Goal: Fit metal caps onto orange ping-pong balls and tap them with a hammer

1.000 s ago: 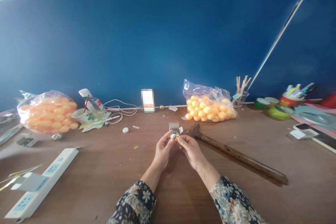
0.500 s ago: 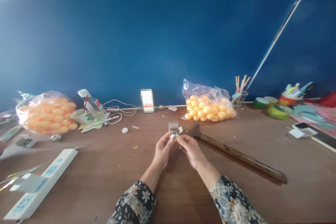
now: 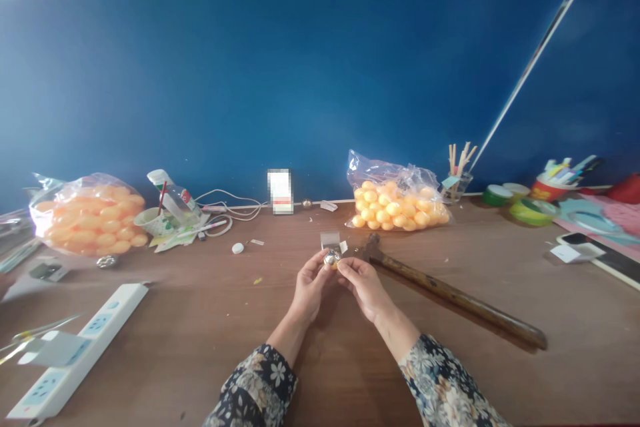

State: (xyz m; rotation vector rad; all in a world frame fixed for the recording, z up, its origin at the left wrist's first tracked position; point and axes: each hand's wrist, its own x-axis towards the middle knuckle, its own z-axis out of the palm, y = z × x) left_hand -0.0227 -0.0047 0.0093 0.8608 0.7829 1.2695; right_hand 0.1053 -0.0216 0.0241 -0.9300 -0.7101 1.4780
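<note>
Between the fingertips of both hands, over the middle of the table, is a small shiny silver ball (image 3: 331, 257) with a yellow-orange tint on its underside. My left hand (image 3: 309, 283) pinches it from the left, and my right hand (image 3: 367, 285) closes on its right side. Fingers hide part of the ball. Just beyond it lies a small clear and grey piece (image 3: 330, 240), partly covered by the hands. To the right, a hammer (image 3: 460, 297) with a dark wooden handle lies slanted on the table, its head near my right hand.
Bags of orange balls stand at left (image 3: 93, 217) and right (image 3: 395, 205). A white power strip (image 3: 80, 350) lies front left. Beside the left bag are a paper cup (image 3: 153, 221) and a bottle (image 3: 175, 197). Tape rolls (image 3: 533, 211) and a phone (image 3: 607, 260) are at right.
Almost nothing differs. Both hands keep the silver ball in the same place, with only a very slight shift of the fingers.
</note>
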